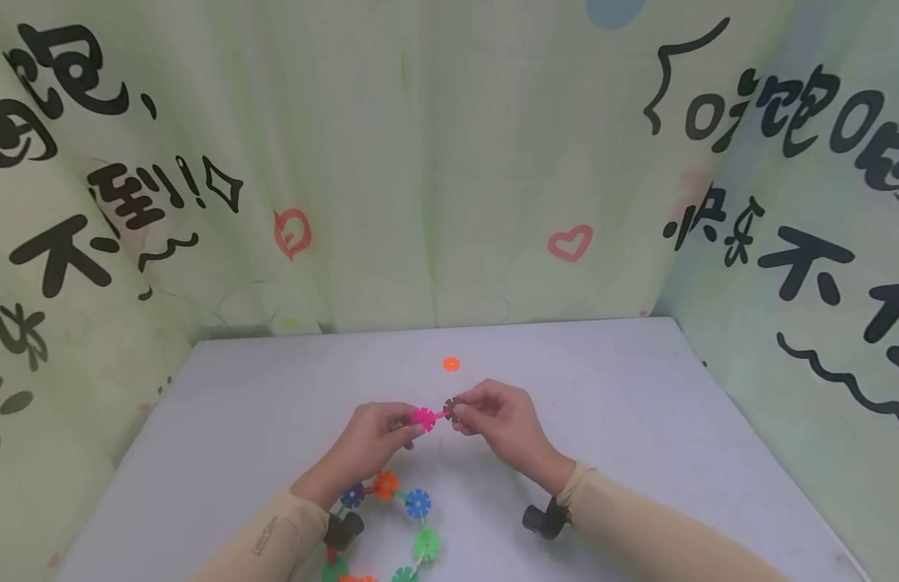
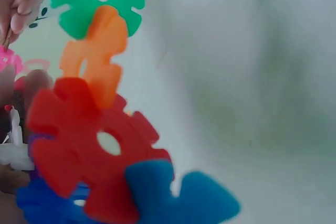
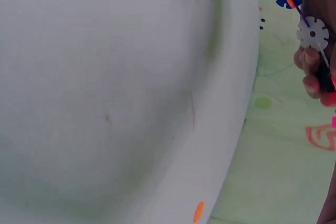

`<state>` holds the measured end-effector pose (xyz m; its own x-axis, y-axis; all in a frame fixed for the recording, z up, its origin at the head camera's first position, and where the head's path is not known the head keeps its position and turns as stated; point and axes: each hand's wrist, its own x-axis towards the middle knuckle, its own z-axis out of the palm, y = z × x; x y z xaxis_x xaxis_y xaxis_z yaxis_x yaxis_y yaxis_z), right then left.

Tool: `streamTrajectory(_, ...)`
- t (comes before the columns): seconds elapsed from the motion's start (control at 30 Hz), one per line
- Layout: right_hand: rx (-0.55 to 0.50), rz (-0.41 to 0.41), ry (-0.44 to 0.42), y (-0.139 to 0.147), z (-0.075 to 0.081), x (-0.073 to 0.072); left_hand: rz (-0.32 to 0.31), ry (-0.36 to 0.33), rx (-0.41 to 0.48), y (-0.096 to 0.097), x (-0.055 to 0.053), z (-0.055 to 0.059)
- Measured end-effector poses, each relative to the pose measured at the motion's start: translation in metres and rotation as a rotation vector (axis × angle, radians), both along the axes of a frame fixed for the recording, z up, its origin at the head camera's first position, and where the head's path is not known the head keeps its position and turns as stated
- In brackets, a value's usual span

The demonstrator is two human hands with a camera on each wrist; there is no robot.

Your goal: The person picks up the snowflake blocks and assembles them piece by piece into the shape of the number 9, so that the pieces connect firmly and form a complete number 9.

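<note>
In the head view my left hand (image 1: 377,432) pinches a pink snowflake disc (image 1: 424,419) with slotted edges. My right hand (image 1: 504,420) holds a dark brown snowflake disc (image 1: 450,408) between thumb and fingers. A thin pink piece (image 1: 441,415), seen edge-on, spans the two discs. Below my left hand, a curved chain of linked discs, among them a blue disc (image 1: 418,503) and a green disc (image 1: 427,544), is partly hidden by the left forearm. Close up in the left wrist view are a red disc (image 2: 105,145) and an orange disc (image 2: 97,56), slotted together.
One loose orange disc (image 1: 452,364) lies on the white table (image 1: 275,380) beyond my hands. Printed curtains (image 1: 435,162) stand behind the table and along both sides. A black wrist camera (image 1: 546,519) hangs under the right cuff.
</note>
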<state>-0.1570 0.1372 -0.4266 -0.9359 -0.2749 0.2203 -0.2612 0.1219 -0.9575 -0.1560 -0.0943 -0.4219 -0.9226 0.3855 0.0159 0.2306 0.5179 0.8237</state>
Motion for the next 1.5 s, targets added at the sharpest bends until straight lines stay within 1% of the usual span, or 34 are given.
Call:
streamTrajectory(0.2,0.132,0.094,0.004,0.008,0.002,-0.008,0.000,0.027,-0.028,-0.002,0.000,0.001)
streamTrajectory(0.27,0.160,0.125,-0.003,0.011,0.002,-0.013,0.004,0.038,-0.035,-0.003,0.000,0.001)
streamTrajectory(0.33,0.183,0.135,-0.015,0.015,0.001,-0.020,0.010,0.046,-0.045,-0.004,0.000,-0.001)
streamTrajectory(0.43,0.208,0.119,-0.050,0.021,-0.002,-0.035,0.019,0.049,-0.063,-0.006,0.000,-0.001)
streamTrajectory(0.57,0.266,0.057,-0.083,0.030,-0.011,-0.061,0.020,0.052,-0.075,-0.008,0.000,-0.002)
streamTrajectory(0.67,0.339,0.030,-0.080,0.033,-0.019,-0.081,0.015,0.041,-0.065,-0.010,-0.001,-0.002)
streamTrajectory(0.8,0.457,0.014,-0.067,0.032,-0.027,-0.102,0.007,0.029,-0.053,-0.011,-0.002,-0.003)
streamTrajectory(0.93,0.508,0.000,-0.072,0.029,-0.032,-0.120,0.000,0.031,-0.045,-0.011,-0.003,-0.004)
streamTrajectory(1.1,0.553,-0.017,-0.084,0.026,-0.038,-0.138,-0.007,0.034,-0.046,-0.013,-0.003,-0.004)
streamTrajectory(1.23,0.613,-0.025,-0.137,0.021,-0.045,-0.148,-0.015,0.045,-0.045,-0.014,-0.003,-0.003)
streamTrajectory(1.33,0.669,-0.022,-0.160,0.015,-0.051,-0.154,-0.019,0.047,-0.047,-0.014,-0.003,-0.003)
streamTrajectory(1.43,0.759,-0.020,-0.144,0.008,-0.056,-0.158,-0.023,0.044,-0.046,-0.016,-0.003,-0.002)
streamTrajectory(1.5,0.815,-0.007,-0.114,0.004,-0.056,-0.157,-0.029,0.052,-0.042,-0.016,-0.004,-0.002)
